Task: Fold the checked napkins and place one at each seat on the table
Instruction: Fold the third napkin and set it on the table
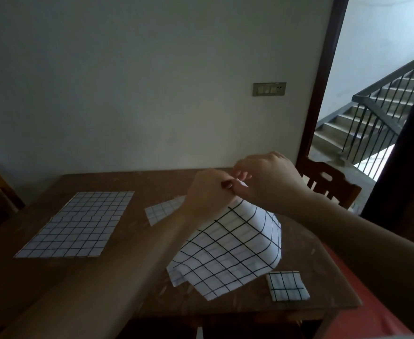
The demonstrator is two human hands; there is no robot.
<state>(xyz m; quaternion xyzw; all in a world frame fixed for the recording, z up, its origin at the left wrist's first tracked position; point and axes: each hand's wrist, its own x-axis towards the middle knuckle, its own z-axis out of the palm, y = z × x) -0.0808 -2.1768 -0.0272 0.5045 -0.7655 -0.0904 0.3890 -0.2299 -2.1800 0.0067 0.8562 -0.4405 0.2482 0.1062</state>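
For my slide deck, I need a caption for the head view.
Both hands lift a checked napkin by its corner above the table.

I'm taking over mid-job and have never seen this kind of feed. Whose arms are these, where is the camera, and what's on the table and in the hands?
There is no machine here: a person wears one wide-angle camera on the head, looking forward and down, so the arms are their own. The left hand and right hand meet above the wooden table, both pinching the top of a lifted checked napkin that drapes down onto the table. On the table lie a flat open napkin at the left, a small folded napkin near the right edge, and another napkin partly hidden behind the left wrist. A wooden chair stands at the right.
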